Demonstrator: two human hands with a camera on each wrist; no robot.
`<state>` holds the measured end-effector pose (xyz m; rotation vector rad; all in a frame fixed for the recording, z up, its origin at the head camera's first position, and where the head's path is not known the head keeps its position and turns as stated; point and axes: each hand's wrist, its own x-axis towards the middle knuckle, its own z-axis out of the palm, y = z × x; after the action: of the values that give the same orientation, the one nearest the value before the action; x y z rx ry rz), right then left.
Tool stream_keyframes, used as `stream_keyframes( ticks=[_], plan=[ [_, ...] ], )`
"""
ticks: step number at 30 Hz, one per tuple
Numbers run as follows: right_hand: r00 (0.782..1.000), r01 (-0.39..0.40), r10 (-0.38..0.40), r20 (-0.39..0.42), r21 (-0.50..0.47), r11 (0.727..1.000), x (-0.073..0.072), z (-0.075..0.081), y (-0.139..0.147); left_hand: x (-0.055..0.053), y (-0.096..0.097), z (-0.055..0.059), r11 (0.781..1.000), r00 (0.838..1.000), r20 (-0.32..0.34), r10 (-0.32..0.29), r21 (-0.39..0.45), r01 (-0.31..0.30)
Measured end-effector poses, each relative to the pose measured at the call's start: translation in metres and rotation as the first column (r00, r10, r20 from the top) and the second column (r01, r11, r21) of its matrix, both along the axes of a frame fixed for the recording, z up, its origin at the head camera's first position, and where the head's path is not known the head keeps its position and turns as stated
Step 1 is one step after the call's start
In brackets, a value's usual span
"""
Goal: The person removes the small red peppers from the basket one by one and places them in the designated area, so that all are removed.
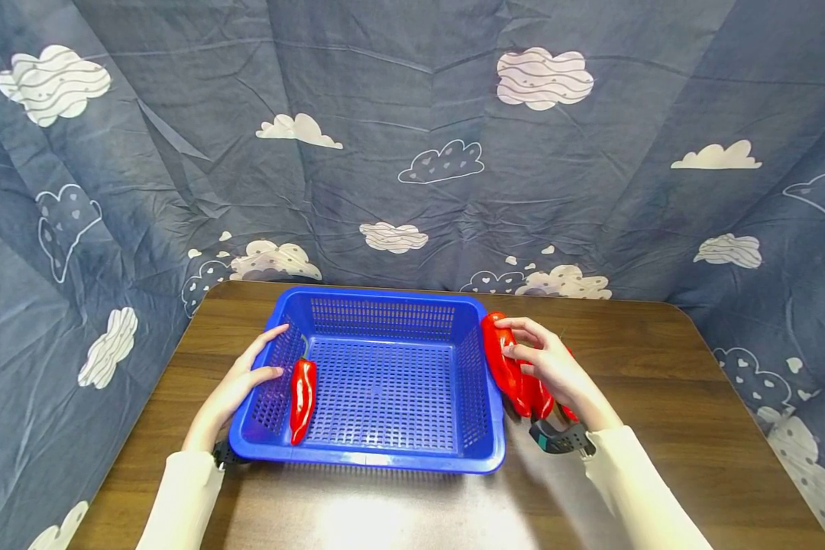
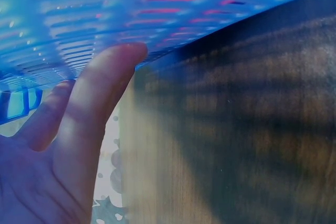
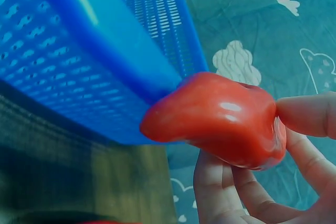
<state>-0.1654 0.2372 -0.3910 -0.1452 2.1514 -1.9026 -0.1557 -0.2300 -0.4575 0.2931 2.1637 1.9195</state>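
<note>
My right hand (image 1: 555,365) holds a red pepper (image 1: 500,359) at the basket's right rim. In the right wrist view, thumb and fingers grip one end of that glossy pepper (image 3: 226,119), whose other end overlaps the rim. My left hand (image 1: 232,389) holds the left side of the blue plastic basket (image 1: 490,428). Two digits reach over its rim, while the left wrist view has fingers (image 2: 86,98) against the outer slotted wall. Inside the basket, along its left wall, lies another red pepper (image 1: 303,401) with a green stem.
More red peppers (image 1: 541,401) lie on the wooden table (image 1: 626,359), right of the basket and partly hidden by my right hand. A dark blue curtain (image 1: 385,92) with white clouds hangs behind the table's far edge and along both sides.
</note>
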Motion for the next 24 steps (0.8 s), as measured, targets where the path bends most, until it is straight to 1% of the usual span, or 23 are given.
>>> stream_keyframes(
  ticks=[4,7,16,24],
  plan=[
    [1.000,0.017,-0.017,0.005,0.023,1.000,0.001,-0.002,0.005,0.000,0.000,0.000,1.000,1.000,-0.022,-0.001,-0.014,0.001],
    [1.000,0.024,-0.024,0.003,0.018,1.000,0.002,-0.005,0.010,0.000,0.000,0.001,1.000,1.000,-0.026,-0.004,-0.012,0.004],
    [0.999,0.043,-0.043,-0.012,0.014,0.999,0.005,-0.007,0.024,0.000,-0.001,0.000,1.000,1.000,-0.014,-0.004,-0.001,0.004],
    [0.998,0.059,-0.059,-0.019,-0.013,0.998,0.008,-0.011,0.038,0.000,0.000,-0.001,1.000,1.000,-0.023,-0.002,-0.020,0.002]
  ],
)
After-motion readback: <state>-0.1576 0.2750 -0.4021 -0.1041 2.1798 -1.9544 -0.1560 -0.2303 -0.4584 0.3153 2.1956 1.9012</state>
